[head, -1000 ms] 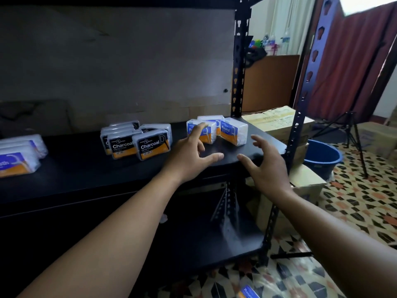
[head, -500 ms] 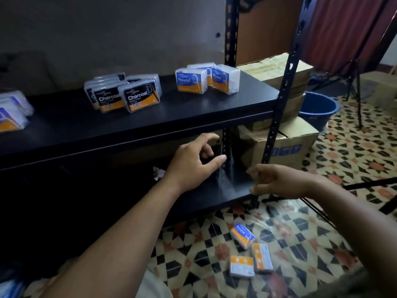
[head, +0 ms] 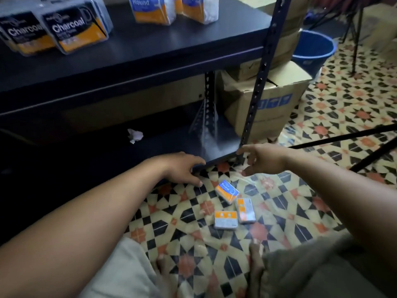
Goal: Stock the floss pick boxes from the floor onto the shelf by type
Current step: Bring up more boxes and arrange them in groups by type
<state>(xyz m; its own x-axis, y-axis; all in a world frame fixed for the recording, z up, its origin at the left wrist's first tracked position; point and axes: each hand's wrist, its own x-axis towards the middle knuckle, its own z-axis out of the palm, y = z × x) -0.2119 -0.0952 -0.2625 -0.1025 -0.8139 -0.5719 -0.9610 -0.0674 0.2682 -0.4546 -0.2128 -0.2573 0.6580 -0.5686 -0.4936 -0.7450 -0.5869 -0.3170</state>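
Because the three floss pick boxes lay flat on the tiled floor just below and between the hands, they would probably handle as light, stiff and slightly slick, and be best pinched across their narrow sides. The left hand and right hand hovered above them, fingers loosely spread, holding nothing. Beyond the hands, the shelf carried Charcoal boxes and Round boxes.

Open tiled floor all round the floss pick boxes, reachable from above and from either side. Just behind them, lower shelf edge and perforated upright post, between left hand and right hand. Bare strip of upper shelf before Charcoal boxes and Round boxes. Cardboard cartons and tripod leg crowding the right.
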